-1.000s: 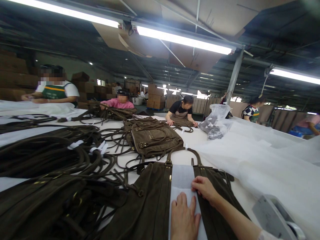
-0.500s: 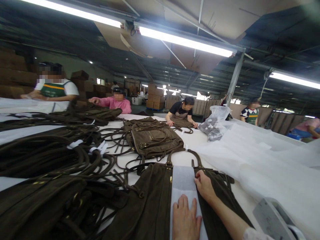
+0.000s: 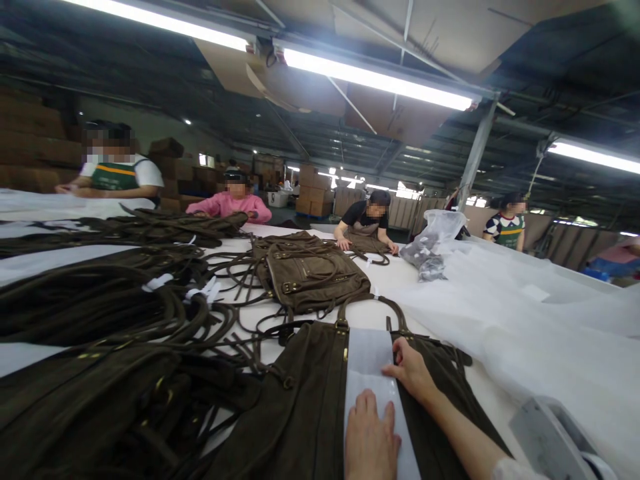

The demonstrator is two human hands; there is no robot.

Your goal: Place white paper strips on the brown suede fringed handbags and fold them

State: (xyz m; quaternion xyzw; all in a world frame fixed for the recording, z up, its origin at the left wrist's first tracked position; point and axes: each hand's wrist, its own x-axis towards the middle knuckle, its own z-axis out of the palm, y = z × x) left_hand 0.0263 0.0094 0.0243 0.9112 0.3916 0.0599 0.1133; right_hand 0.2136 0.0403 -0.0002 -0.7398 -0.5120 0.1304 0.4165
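A dark brown suede handbag (image 3: 305,400) lies flat in front of me with a white sheet strip (image 3: 370,360) laid down its middle. My left hand (image 3: 371,437) rests flat on the lower part of the strip, fingers stretched out. My right hand (image 3: 413,370) presses on the strip's right edge higher up, near the bag's handle, with its fingers curled down onto the sheet.
More brown bags (image 3: 313,277) and a heap of straps (image 3: 110,307) cover the table to the left. White wrapping sheets (image 3: 525,333) and a clear plastic bag (image 3: 433,243) lie right. A tape dispenser (image 3: 555,433) sits bottom right. Several other people work along the far edge.
My right hand has slid a little up the strip's right edge toward the handle. A person in pink at the far side has shifted a pile of straps.
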